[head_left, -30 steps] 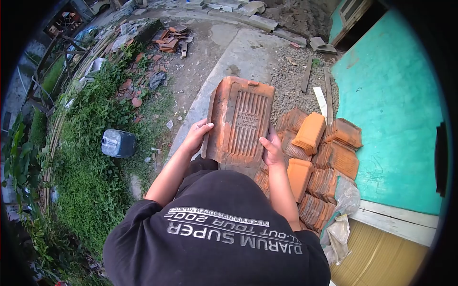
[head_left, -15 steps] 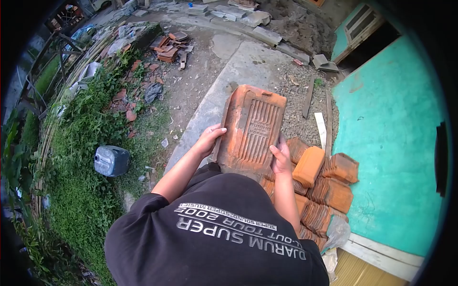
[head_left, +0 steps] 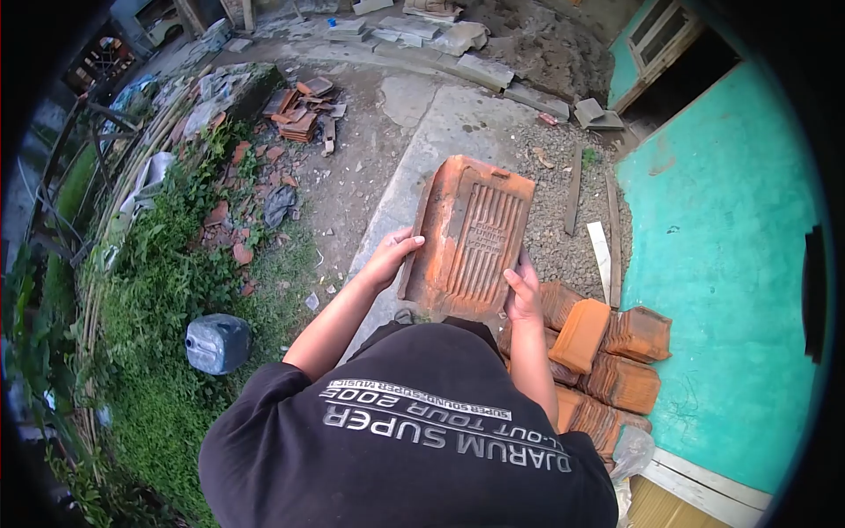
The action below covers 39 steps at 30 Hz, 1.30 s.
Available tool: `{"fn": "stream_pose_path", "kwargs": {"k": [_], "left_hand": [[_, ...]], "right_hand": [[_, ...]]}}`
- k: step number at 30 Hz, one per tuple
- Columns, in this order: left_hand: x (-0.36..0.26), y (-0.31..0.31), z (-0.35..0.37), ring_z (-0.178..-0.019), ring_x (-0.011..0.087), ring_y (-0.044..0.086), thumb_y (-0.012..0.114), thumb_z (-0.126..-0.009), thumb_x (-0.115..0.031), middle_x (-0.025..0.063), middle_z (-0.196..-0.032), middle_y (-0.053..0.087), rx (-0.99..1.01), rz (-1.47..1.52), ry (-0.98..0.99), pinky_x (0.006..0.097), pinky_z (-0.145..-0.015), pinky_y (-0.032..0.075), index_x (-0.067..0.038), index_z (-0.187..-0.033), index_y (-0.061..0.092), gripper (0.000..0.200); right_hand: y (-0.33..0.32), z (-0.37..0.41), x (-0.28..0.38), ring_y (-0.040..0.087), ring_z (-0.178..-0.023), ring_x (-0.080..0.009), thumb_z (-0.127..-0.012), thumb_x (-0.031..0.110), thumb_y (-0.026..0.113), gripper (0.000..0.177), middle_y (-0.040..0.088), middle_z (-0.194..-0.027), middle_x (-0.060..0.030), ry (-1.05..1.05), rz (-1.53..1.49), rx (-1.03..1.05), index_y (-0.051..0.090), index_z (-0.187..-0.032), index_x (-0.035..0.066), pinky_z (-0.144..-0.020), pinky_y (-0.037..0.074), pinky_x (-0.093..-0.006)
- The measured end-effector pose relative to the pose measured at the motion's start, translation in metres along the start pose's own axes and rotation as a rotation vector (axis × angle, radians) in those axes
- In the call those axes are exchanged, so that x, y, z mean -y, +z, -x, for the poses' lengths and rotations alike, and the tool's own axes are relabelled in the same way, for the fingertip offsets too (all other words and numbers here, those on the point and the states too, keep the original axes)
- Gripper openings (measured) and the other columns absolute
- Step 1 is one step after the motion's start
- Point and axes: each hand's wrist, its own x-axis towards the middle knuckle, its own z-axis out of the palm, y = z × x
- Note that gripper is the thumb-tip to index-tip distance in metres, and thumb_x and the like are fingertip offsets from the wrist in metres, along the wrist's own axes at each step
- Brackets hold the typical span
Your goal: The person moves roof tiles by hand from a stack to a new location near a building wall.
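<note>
A ribbed orange clay roof tile (head_left: 480,233) with raised lettering is held up in front of my body, tilted slightly. My left hand (head_left: 396,255) grips its left edge, thumb on the face. On the lower right edge my right hand (head_left: 523,286) is closed, thumb also at the front. The fingers behind the tile are partly hidden. Just beyond my right forearm are stacked roof tiles (head_left: 627,383), with a single brighter orange tile (head_left: 581,335) lying on top.
A turquoise wall (head_left: 722,264) rises at the right, with gravel (head_left: 550,202) and wooden strips beside it. At the left are green plants (head_left: 158,308) and a blue-grey jerrycan (head_left: 217,344). Broken tiles (head_left: 299,126) lie farther off, near grey slabs (head_left: 484,72).
The view has shifted, so the stacked tiles and jerrycan appear lower in it. Both hands keep their hold on the tile, which shows slightly farther right.
</note>
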Motion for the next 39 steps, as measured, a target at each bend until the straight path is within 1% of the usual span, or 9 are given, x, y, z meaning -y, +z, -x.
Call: {"fn": "stream_pose_path", "kwargs": {"k": [3, 5, 12, 20, 23, 25, 32, 36, 39], "left_hand": [[-0.013, 0.000, -0.023, -0.116, 0.0153, 0.061, 0.063, -0.098, -0.029, 0.0086, -0.124, 0.069, 0.004, -0.003, 0.005, 0.0326, -0.106, 0.042, 0.003, -0.132, 0.062, 0.047], [-0.025, -0.002, -0.037, -0.116, 0.0152, 0.061, 0.063, -0.098, -0.029, 0.0089, -0.124, 0.069, 0.007, -0.030, 0.003, 0.0327, -0.106, 0.043, 0.003, -0.132, 0.062, 0.047], [-0.052, -0.016, -0.096, -0.114, 0.0138, 0.061, 0.063, -0.098, -0.028, 0.0075, -0.122, 0.069, -0.027, -0.114, 0.027, 0.0320, -0.105, 0.043, 0.003, -0.131, 0.062, 0.045], [-0.076, -0.037, -0.188, -0.113, 0.0142, 0.061, 0.062, -0.097, -0.026, 0.0079, -0.122, 0.069, -0.090, -0.110, -0.002, 0.0320, -0.104, 0.044, 0.004, -0.132, 0.061, 0.046], [-0.085, -0.032, -0.228, -0.114, 0.0149, 0.062, 0.062, -0.097, -0.024, 0.0084, -0.123, 0.068, -0.154, 0.023, -0.025, 0.0320, -0.105, 0.044, 0.005, -0.133, 0.060, 0.046], [-0.090, -0.035, -0.247, -0.103, 0.0164, 0.067, 0.062, -0.097, -0.025, 0.0101, -0.115, 0.069, -0.193, 0.016, -0.018, 0.0321, -0.094, 0.052, 0.002, -0.123, 0.062, 0.038], [-0.106, -0.037, -0.312, -0.100, 0.0162, 0.068, 0.062, -0.097, -0.026, 0.0102, -0.113, 0.070, -0.229, 0.041, 0.001, 0.0318, -0.093, 0.052, 0.001, -0.120, 0.063, 0.035], [-0.110, -0.041, -0.343, -0.104, 0.0161, 0.067, 0.062, -0.098, -0.027, 0.0098, -0.113, 0.070, -0.240, 0.025, 0.027, 0.0320, -0.095, 0.051, 0.001, -0.120, 0.063, 0.036], [-0.119, -0.047, -0.362, -0.105, 0.0162, 0.067, 0.061, -0.098, -0.026, 0.0093, -0.114, 0.070, -0.224, 0.023, 0.042, 0.0322, -0.097, 0.050, 0.002, -0.121, 0.063, 0.036]], "right_hand": [[0.001, -0.026, 0.008, 0.044, -0.140, -0.0275, -0.080, 0.018, 0.076, 0.093, 0.046, -0.150, -0.0154, -0.019, 0.016, -0.014, 0.026, -0.155, -0.006, -0.119, 0.031, -0.0393], [0.003, -0.041, 0.012, 0.047, -0.137, -0.0283, -0.079, 0.025, 0.078, 0.098, 0.047, -0.149, -0.0170, -0.031, 0.061, -0.032, 0.026, -0.155, -0.007, -0.117, 0.033, -0.0395], [-0.011, -0.114, 0.011, 0.048, -0.136, -0.0287, -0.077, 0.029, 0.078, 0.100, 0.047, -0.148, -0.0174, -0.034, 0.035, -0.001, 0.027, -0.155, -0.007, -0.117, 0.034, -0.0396], [-0.042, -0.227, 0.012, 0.048, -0.135, -0.0267, -0.076, 0.025, 0.080, 0.098, 0.049, -0.146, -0.0156, -0.012, -0.004, 0.013, 0.028, -0.154, -0.007, -0.116, 0.034, -0.0383], [-0.054, -0.268, 0.021, 0.048, -0.135, -0.0262, -0.078, 0.024, 0.080, 0.097, 0.049, -0.146, -0.0153, 0.023, -0.036, 0.032, 0.028, -0.154, -0.007, -0.116, 0.034, -0.0380], [-0.058, -0.294, 0.027, 0.046, -0.137, -0.0272, -0.078, 0.026, 0.080, 0.100, 0.047, -0.148, -0.0163, 0.035, -0.024, 0.053, 0.026, -0.155, -0.007, -0.118, 0.032, -0.0385], [-0.075, -0.366, 0.048, 0.045, -0.138, -0.0272, -0.079, 0.024, 0.080, 0.097, 0.046, -0.149, -0.0165, 0.082, -0.031, 0.099, 0.026, -0.155, -0.007, -0.118, 0.032, -0.0389], [-0.083, -0.400, 0.060, 0.046, -0.137, -0.0268, -0.080, 0.022, 0.078, 0.093, 0.048, -0.147, -0.0164, 0.073, -0.019, 0.106, 0.028, -0.153, -0.007, -0.117, 0.033, -0.0389], [-0.081, -0.419, 0.067, 0.045, -0.139, -0.0282, -0.080, 0.024, 0.078, 0.097, 0.045, -0.150, -0.0170, 0.082, 0.018, 0.119, 0.026, -0.155, -0.007, -0.119, 0.031, -0.0396]]}}
